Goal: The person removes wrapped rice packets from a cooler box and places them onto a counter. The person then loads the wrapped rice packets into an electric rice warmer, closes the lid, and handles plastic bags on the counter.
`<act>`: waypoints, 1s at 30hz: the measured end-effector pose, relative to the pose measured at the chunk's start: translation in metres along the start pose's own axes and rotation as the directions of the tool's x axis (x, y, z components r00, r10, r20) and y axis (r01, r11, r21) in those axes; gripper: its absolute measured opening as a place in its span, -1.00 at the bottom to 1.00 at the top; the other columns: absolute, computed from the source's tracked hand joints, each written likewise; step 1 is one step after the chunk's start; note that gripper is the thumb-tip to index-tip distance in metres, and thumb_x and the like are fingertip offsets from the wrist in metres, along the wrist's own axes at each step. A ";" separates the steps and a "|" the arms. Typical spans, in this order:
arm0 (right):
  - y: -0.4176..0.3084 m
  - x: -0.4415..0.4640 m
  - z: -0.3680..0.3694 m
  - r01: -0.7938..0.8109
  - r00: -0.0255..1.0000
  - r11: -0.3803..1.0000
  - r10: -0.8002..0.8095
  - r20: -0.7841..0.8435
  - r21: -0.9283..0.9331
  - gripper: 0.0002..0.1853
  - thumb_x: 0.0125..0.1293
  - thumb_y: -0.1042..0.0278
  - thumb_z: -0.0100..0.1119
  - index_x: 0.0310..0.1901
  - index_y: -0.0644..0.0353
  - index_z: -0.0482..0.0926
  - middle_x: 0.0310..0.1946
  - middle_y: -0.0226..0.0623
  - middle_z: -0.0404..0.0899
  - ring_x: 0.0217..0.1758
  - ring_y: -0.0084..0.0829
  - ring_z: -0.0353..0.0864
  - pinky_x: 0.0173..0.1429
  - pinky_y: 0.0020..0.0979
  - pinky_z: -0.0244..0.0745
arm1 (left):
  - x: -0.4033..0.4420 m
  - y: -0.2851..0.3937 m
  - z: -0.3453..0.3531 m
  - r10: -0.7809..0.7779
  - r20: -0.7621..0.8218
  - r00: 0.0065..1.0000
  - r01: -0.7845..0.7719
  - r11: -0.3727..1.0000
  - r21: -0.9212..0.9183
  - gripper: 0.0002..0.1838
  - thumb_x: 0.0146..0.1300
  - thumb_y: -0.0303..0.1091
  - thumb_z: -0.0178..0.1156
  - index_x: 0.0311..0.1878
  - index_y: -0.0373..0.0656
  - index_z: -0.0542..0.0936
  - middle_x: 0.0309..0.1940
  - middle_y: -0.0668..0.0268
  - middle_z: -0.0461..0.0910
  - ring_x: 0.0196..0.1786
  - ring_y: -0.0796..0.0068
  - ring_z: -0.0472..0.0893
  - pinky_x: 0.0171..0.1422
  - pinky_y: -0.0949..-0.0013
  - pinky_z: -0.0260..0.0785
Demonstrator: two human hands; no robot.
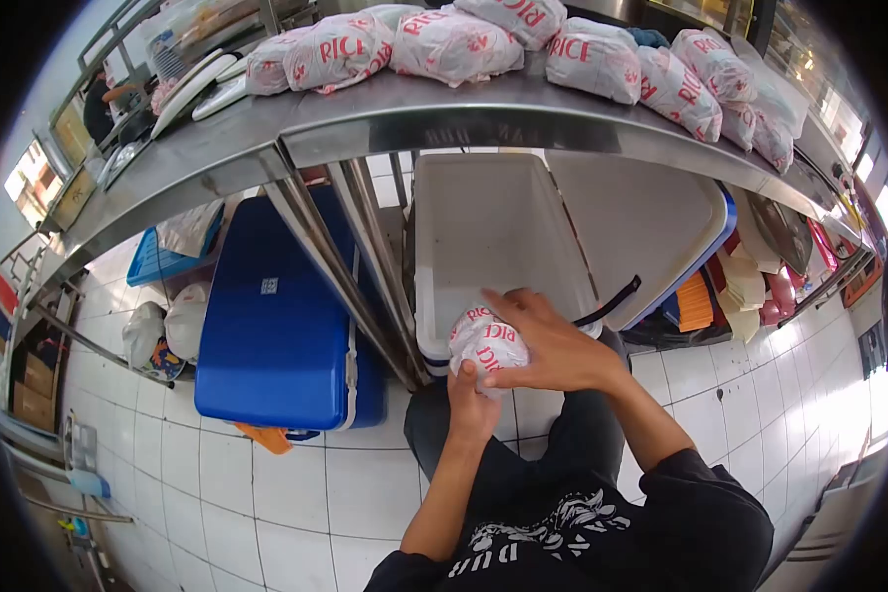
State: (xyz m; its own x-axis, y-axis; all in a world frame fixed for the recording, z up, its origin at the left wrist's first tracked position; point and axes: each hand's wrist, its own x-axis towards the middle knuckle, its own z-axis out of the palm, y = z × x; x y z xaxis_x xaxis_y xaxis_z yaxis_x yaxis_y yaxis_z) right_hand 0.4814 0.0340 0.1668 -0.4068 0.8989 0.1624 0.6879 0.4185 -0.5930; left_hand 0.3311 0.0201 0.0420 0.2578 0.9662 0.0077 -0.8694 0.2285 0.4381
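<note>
White wrapping with red letters that say RICE covers the bundle (pixel 490 340) between my two hands. My left hand (pixel 473 403) grips it from below, with the thumb up on the near side; I cannot see the other fingers. My right hand (pixel 555 343) curls around the right side, its fingers spread toward the top and its thumb low on the near side. The bundle is by the near end of a big open box (pixel 423 266), white inside. I cannot tell if it is over the rim. A white lid (pixel 641 222) stands open on the right. On the left is a shut blue cooler (pixel 266 326). Other RICE bundles (pixel 454 47) sit on the metal table (pixel 365 111).
</note>
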 end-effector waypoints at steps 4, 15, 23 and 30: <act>-0.003 -0.052 -0.054 0.173 0.770 0.974 -0.039 -0.636 0.149 -0.01 0.19 -0.18 0.40 0.45 0.34 0.21 0.32 0.00 0.35 0.40 -0.18 0.38 0.43 -0.18 0.31 | -0.010 0.004 0.021 -0.055 -0.104 0.993 0.036 0.984 -0.172 -0.45 0.35 -0.06 0.30 0.26 -0.16 0.45 0.16 0.24 0.58 0.23 0.33 0.57 0.20 0.18 0.52; 0.092 -0.049 -0.048 -0.122 0.191 0.938 0.344 -0.919 0.326 -0.47 0.41 0.09 0.27 0.16 0.41 0.47 -0.14 -0.21 0.57 -0.02 -0.39 0.51 0.14 -0.34 0.39 | -0.125 -0.126 -0.077 -0.864 -0.041 0.502 0.817 0.458 0.349 -0.56 0.27 -0.36 0.42 0.15 -0.20 0.50 -0.03 0.27 0.61 0.02 0.37 0.67 0.20 0.17 0.63; 0.064 -0.025 -0.005 -0.065 0.824 0.995 0.007 -0.567 -0.082 -0.28 0.13 0.18 0.49 0.35 0.06 0.49 0.35 0.03 0.41 0.43 0.02 0.37 0.49 -0.08 0.26 | -0.097 -0.126 -0.077 -0.948 0.080 0.308 0.734 0.290 0.614 -0.44 0.16 -0.33 0.51 0.19 -0.19 0.50 -0.03 0.32 0.64 0.06 0.50 0.65 0.17 0.36 0.56; 0.190 -0.208 0.028 -0.544 0.207 0.792 0.448 -0.870 0.278 -0.73 0.41 0.41 0.19 0.08 0.30 0.62 -0.05 -0.14 0.71 0.05 -0.34 0.69 0.25 -0.28 0.50 | -0.100 -0.089 -0.104 -0.935 0.015 0.353 0.848 0.327 0.417 -0.43 0.23 -0.37 0.43 0.24 -0.34 0.42 0.05 0.08 0.62 0.08 0.15 0.69 0.23 0.20 0.56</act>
State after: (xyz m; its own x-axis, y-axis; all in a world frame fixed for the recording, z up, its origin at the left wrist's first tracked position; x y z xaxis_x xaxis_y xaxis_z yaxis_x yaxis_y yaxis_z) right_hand 0.6802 -0.0774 -0.0017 0.7465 0.4862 0.4542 0.5990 -0.1940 -0.7769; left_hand 0.3389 -0.0847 -0.0918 0.9107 0.1259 -0.3934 0.1098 0.8444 0.5244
